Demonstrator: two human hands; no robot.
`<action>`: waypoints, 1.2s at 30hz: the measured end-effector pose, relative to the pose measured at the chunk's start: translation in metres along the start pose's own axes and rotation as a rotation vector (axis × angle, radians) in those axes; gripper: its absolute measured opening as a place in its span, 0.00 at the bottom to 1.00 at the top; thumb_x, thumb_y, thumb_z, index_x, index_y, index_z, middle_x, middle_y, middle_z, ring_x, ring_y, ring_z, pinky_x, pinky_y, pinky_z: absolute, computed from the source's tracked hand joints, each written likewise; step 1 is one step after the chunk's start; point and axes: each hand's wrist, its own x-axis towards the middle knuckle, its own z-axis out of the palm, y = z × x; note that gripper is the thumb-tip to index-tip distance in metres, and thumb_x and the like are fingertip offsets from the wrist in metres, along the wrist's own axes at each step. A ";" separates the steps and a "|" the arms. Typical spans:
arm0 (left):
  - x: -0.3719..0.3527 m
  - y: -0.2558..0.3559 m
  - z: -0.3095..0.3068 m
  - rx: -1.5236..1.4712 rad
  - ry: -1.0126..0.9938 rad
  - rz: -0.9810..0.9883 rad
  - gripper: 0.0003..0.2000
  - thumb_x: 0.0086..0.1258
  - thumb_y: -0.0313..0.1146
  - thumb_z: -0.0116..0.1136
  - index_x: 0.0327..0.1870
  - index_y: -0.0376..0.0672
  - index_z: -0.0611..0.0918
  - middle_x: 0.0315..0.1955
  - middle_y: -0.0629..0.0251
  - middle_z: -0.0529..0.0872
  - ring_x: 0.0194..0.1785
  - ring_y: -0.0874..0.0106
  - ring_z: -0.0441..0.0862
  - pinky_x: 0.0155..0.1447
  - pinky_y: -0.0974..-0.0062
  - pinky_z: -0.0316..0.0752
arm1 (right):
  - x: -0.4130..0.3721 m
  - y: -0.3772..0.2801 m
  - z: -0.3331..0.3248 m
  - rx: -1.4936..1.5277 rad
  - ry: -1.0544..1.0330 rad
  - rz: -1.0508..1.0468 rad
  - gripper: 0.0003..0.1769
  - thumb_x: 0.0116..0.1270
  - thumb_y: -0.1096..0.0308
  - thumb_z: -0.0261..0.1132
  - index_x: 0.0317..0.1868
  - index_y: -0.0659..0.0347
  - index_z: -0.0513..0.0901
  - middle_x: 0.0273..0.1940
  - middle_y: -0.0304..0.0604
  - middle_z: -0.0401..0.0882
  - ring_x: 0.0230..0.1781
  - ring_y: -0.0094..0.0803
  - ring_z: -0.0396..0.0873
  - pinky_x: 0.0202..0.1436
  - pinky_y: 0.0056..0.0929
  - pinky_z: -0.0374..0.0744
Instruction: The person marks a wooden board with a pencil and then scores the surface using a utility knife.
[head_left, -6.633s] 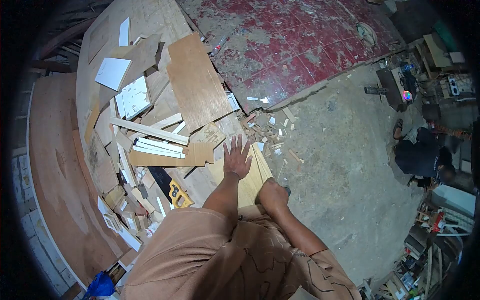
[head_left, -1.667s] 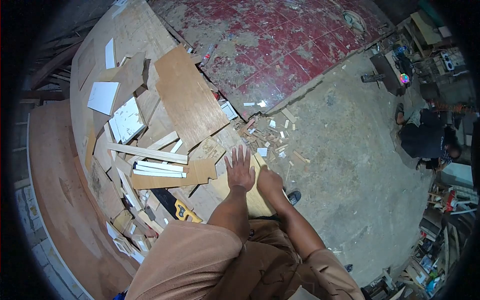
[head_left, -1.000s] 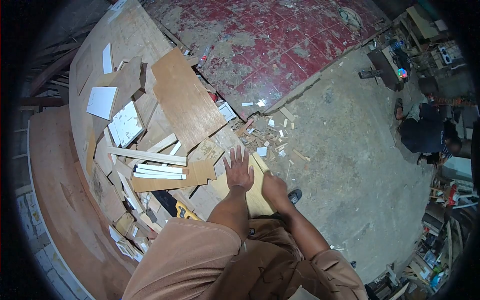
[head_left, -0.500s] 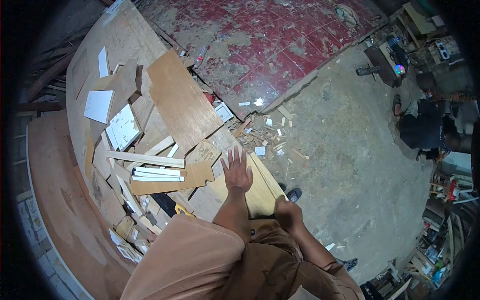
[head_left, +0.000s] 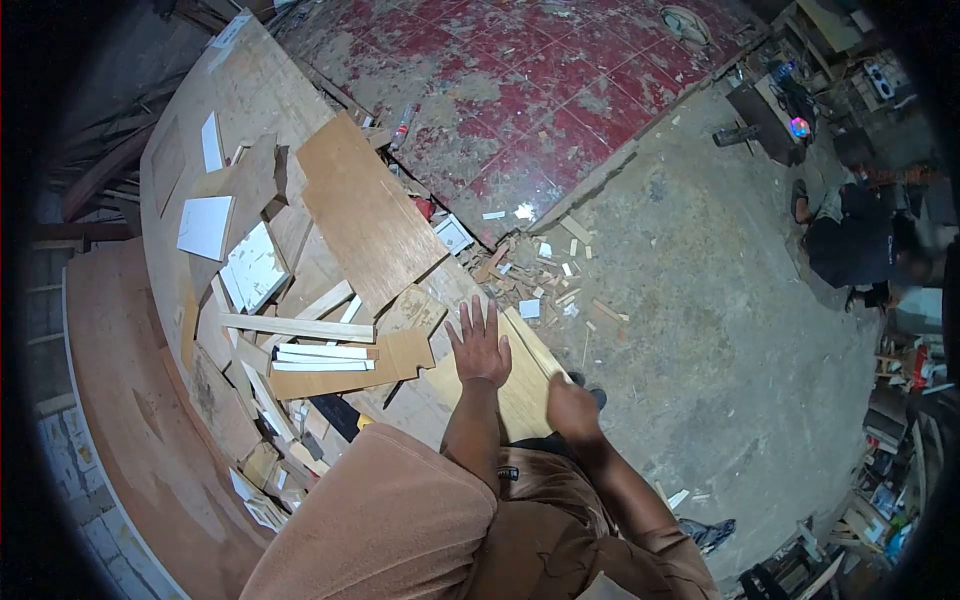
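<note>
Pale board (head_left: 528, 392) on the near part of the table (head_left: 250, 95), under your left hand (head_left: 480, 352).
Board: likely light, fairly stiff, low-slip; best taken by both long edges. Left hand: flat, fingers spread, as before. Right hand (head_left: 574, 408): at the board's right edge, slightly farther from you than a frame ago; grip hidden, cannot tell.

Cool white light, brightest mid-frame; source out of view. Soft sheen on red tiles (head_left: 560, 140). Small multicoloured glow at right (device (head_left: 799, 127) unclear). Corners fall to black. Wide-lens distortion bows the long brown panel (head_left: 130, 400). Right hand (head_left: 574, 408) slightly soft; far-right clutter (head_left: 890, 500) dim, poorly resolved.
</note>
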 end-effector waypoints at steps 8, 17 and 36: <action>0.000 0.000 0.004 0.016 0.045 0.004 0.35 0.69 0.44 0.45 0.78 0.48 0.53 0.78 0.55 0.45 0.80 0.52 0.38 0.78 0.42 0.31 | 0.006 -0.011 -0.029 0.015 -0.053 0.005 0.11 0.64 0.69 0.55 0.41 0.67 0.79 0.29 0.58 0.84 0.33 0.53 0.86 0.36 0.49 0.83; 0.001 -0.001 0.005 -0.036 0.053 0.013 0.36 0.68 0.43 0.46 0.78 0.46 0.53 0.78 0.53 0.45 0.80 0.52 0.38 0.78 0.42 0.30 | 0.065 -0.029 -0.001 0.103 0.017 -0.022 0.12 0.65 0.69 0.54 0.41 0.67 0.79 0.32 0.62 0.84 0.35 0.54 0.86 0.36 0.49 0.83; 0.002 -0.002 0.002 -0.053 0.029 0.035 0.35 0.67 0.42 0.44 0.76 0.39 0.56 0.77 0.47 0.46 0.80 0.46 0.38 0.76 0.39 0.30 | 0.059 -0.022 0.006 0.088 0.058 -0.048 0.10 0.66 0.70 0.52 0.40 0.67 0.77 0.28 0.60 0.83 0.30 0.55 0.86 0.32 0.50 0.83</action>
